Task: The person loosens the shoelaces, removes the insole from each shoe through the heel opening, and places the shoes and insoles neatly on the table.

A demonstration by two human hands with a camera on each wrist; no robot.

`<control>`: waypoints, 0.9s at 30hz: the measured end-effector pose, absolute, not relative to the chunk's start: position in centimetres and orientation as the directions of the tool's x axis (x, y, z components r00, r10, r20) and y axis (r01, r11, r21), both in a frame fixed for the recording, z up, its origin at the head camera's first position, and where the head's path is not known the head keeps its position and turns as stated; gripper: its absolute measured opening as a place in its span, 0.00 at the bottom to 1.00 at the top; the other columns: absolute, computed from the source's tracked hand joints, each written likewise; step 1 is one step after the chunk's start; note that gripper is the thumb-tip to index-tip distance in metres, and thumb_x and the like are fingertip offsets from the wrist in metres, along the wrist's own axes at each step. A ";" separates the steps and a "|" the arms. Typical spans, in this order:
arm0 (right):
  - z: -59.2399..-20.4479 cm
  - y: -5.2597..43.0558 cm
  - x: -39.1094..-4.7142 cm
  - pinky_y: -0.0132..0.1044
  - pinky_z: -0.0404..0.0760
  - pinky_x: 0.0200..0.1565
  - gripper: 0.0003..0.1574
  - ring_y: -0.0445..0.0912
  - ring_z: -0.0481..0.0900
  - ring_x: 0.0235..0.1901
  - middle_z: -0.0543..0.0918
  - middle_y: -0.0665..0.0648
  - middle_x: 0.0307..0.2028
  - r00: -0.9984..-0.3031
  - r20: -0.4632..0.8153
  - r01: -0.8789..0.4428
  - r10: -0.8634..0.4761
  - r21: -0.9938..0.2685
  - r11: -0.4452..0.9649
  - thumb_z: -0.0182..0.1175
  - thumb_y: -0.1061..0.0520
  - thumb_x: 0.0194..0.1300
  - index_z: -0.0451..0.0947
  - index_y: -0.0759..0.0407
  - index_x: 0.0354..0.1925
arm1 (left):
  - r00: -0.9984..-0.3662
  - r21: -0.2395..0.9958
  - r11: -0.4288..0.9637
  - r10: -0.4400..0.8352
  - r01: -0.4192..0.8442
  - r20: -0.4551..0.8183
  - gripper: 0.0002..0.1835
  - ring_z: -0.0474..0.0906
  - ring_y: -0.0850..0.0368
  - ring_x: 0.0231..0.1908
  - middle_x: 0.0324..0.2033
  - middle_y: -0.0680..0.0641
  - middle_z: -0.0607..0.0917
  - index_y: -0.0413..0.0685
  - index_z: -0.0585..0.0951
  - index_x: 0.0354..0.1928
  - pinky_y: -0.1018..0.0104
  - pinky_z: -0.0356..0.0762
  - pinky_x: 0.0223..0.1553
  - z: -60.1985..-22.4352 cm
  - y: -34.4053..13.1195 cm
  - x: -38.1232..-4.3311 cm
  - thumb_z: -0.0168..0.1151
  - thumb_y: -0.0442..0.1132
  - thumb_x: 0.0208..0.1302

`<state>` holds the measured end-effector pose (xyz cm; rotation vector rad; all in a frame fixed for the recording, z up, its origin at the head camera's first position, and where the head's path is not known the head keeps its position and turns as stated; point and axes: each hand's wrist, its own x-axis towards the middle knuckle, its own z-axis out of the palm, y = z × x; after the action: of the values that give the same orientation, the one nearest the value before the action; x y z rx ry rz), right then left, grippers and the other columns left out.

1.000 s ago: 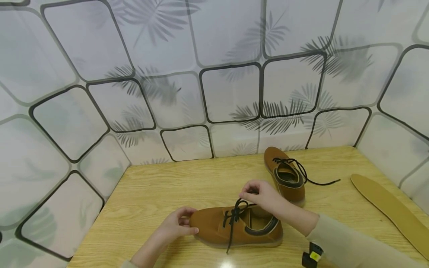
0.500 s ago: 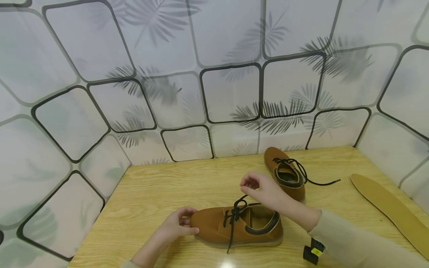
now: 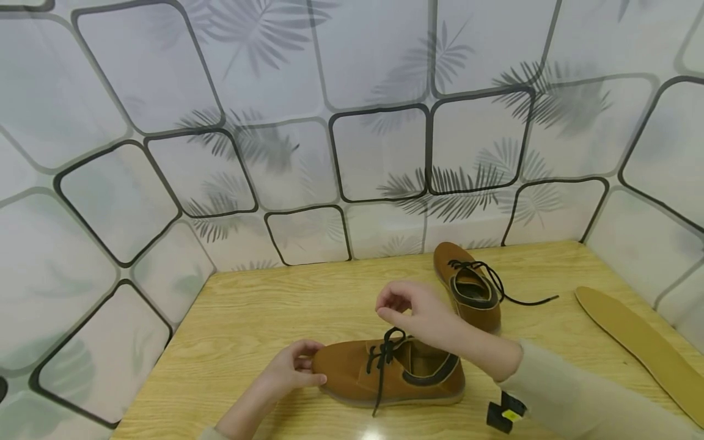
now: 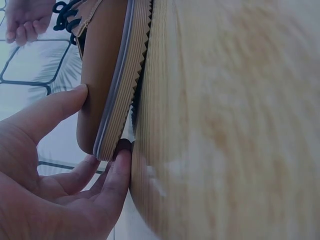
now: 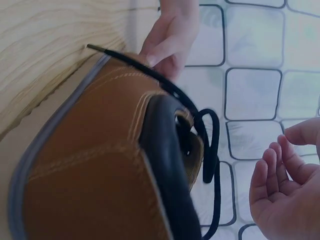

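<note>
A brown lace-up shoe (image 3: 346,370) lies on the table, its toe pointing left. My left hand (image 3: 288,370) holds the toe; in the left wrist view, the thumb (image 4: 65,107) presses the upper and fingertips sit by the sole edge (image 4: 114,125). The shoe's black lace (image 3: 381,379) forms a small loop on top, and one end hangs over the near side. Just above the laces hovers my right hand (image 3: 420,311). Its fingers are loosely curled, thumb near the index fingertip; in the right wrist view, nothing shows in this hand (image 5: 290,190), apart from the lace loop (image 5: 212,145).
Behind, to the right, stands a second brown shoe (image 3: 477,311), its black lace trailing rightward. A tan insole (image 3: 638,342) lies at the table's right side. Patterned cloth walls (image 3: 379,153) enclose the wooden table (image 3: 264,299). A small black device (image 3: 503,412) hangs at the right wrist.
My right hand first pinched the lace and drew it up, then let it go and shifted slightly left. The lace has dropped toward the shoe. My left hand stays at the toe.
</note>
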<state>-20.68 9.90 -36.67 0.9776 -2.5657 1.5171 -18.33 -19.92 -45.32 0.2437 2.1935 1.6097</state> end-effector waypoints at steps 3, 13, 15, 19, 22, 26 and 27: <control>-36.8 9.4 -20.6 0.32 0.78 0.36 0.04 0.41 0.76 0.32 0.79 0.48 0.31 -0.798 0.289 -0.509 -0.529 -0.794 0.333 0.59 0.54 0.66 0.77 0.52 0.34 | -0.902 0.943 0.315 0.369 -0.108 -0.226 0.34 0.75 0.54 0.48 0.55 0.41 0.73 0.39 0.68 0.60 0.60 0.77 0.51 -45.3 -19.9 -18.3 0.72 0.37 0.52; -38.3 8.4 -20.9 0.33 0.78 0.31 0.05 0.39 0.75 0.27 0.78 0.44 0.27 -0.775 0.238 -0.523 -0.586 -0.761 0.384 0.62 0.56 0.64 0.77 0.46 0.31 | -0.900 0.945 0.306 0.370 -0.117 -0.231 0.34 0.76 0.53 0.47 0.55 0.41 0.74 0.39 0.68 0.60 0.58 0.77 0.50 -45.4 -19.9 -18.4 0.71 0.37 0.53; -38.6 8.4 -21.0 0.32 0.78 0.31 0.05 0.38 0.75 0.27 0.78 0.43 0.27 -0.769 0.222 -0.526 -0.599 -0.753 0.396 0.62 0.55 0.63 0.77 0.45 0.31 | -0.898 0.947 0.301 0.376 -0.116 -0.230 0.33 0.76 0.53 0.48 0.55 0.41 0.73 0.39 0.68 0.60 0.58 0.77 0.50 -45.5 -19.9 -18.4 0.71 0.37 0.53; -39.1 8.5 -21.1 0.31 0.78 0.31 0.05 0.37 0.75 0.26 0.78 0.42 0.27 -0.765 0.208 -0.531 -0.610 -0.739 0.414 0.63 0.54 0.63 0.77 0.45 0.30 | -0.896 0.948 0.298 0.380 -0.114 -0.228 0.34 0.76 0.53 0.48 0.55 0.40 0.73 0.39 0.68 0.60 0.58 0.77 0.50 -45.4 -20.0 -18.4 0.71 0.37 0.53; -39.3 8.6 -21.1 0.30 0.76 0.29 0.06 0.37 0.73 0.24 0.77 0.43 0.25 -0.765 0.199 -0.529 -0.612 -0.737 0.421 0.64 0.55 0.62 0.77 0.45 0.29 | -0.898 0.946 0.305 0.378 -0.109 -0.225 0.34 0.76 0.53 0.47 0.55 0.40 0.73 0.38 0.68 0.60 0.58 0.78 0.50 -45.4 -19.9 -18.4 0.71 0.37 0.53; -39.5 8.7 -21.3 0.28 0.72 0.25 0.06 0.35 0.68 0.21 0.75 0.43 0.23 -0.763 0.186 -0.532 -0.619 -0.725 0.438 0.64 0.57 0.61 0.79 0.45 0.29 | -0.900 0.944 0.311 0.372 -0.109 -0.226 0.34 0.76 0.53 0.47 0.55 0.40 0.73 0.38 0.68 0.60 0.59 0.78 0.49 -45.4 -19.9 -18.4 0.71 0.37 0.53; -39.6 8.8 -21.3 0.28 0.71 0.25 0.05 0.35 0.67 0.20 0.75 0.43 0.22 -0.760 0.187 -0.539 -0.623 -0.717 0.442 0.64 0.57 0.61 0.80 0.46 0.29 | -0.901 0.944 0.311 0.370 -0.111 -0.227 0.34 0.76 0.53 0.47 0.55 0.40 0.73 0.38 0.68 0.60 0.59 0.78 0.49 -45.4 -19.9 -18.4 0.71 0.37 0.52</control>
<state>-21.30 8.77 -39.60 1.1141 -2.7547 1.3066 -18.41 -19.87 -45.43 0.2304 2.1799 1.6190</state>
